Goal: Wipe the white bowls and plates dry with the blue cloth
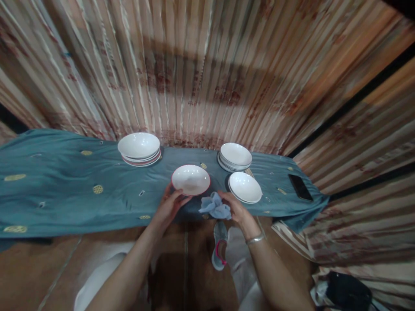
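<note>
A white bowl with a red rim [191,179] is tilted toward me over the middle of the table. My left hand [170,202] grips its lower left edge, thumb over the rim and fingers underneath. A crumpled light-blue cloth [215,206] is bunched in my right hand [234,205], just right of the bowl and apart from it. Close by my right hand, a short stack of white bowls [245,186] stands near the front edge. Behind that is a taller stack of white bowls [236,154]. Another stack of white bowls [138,147] is at the back left.
The narrow table has a teal patterned cloth [71,185] draped over it. A dark phone [300,187] lies at its right end. Pleated curtains [194,73] hang right behind. Below the front edge are my legs and a grey shoe [219,246]; a black bag [348,291] sits lower right.
</note>
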Tool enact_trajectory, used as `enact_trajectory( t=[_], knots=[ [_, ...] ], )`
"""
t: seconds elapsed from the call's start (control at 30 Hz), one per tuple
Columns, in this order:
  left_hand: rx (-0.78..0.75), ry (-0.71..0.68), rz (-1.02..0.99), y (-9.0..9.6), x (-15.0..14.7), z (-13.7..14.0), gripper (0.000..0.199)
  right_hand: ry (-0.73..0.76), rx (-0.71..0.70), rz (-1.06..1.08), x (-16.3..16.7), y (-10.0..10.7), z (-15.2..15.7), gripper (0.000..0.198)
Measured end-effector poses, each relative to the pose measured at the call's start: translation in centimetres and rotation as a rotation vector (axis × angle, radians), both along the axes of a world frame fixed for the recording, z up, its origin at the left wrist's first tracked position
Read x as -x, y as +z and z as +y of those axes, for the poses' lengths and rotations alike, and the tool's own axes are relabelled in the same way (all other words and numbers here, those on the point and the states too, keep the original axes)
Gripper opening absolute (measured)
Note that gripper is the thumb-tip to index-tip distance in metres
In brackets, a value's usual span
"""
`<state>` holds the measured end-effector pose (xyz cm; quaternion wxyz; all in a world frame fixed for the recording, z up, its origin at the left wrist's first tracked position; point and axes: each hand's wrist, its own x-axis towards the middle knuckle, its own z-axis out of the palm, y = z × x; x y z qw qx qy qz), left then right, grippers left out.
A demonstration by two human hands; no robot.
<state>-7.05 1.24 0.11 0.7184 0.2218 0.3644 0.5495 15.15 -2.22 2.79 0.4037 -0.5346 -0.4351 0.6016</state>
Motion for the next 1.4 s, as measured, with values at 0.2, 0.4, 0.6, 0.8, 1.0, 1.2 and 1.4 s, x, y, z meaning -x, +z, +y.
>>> enact_trajectory(
  t=[0.2,0.4,0.6,0.8,1.0,1.2,1.4],
  knots=[
    [-0.06,0.013,-0.082,2.0,-3.8,0.0,0.058,-0.182,-0.045,0.135,-2.0,1.4,-0.3,0.046],
    [-0.106,-0.069,-0.126,3.7,-8.9,-0.2,0.055,-0.402,-0.26,0.119,-8.4,4.2,-0.9,0.04],
    [-0.086,-0.149,-0.155,3.6,-13.5,-1.0,0.054,-0.578,-0.283,0.011,-13.4,2.9,-1.6,0.053],
    [-0.099,-0.185,-0.096,2.6,-16.5,-1.5,0.054,-0.679,-0.315,-0.196,-15.6,0.7,-1.2,0.06],
    [-0.273,-0.175,0.184,1.5,-17.5,-0.7,0.047,-0.695,-0.331,-0.303,-16.5,0.3,-1.4,0.058],
    [-0.623,-0.115,0.787,0.2,-17.7,1.0,0.038,-0.707,-0.3,-0.357,-17.2,-0.4,-1.2,0.046],
    [-0.734,-0.14,1.111,-2.3,-18.1,1.6,0.049,-0.655,-0.337,-0.552,-18.3,-1.9,-0.7,0.049]
  ],
)
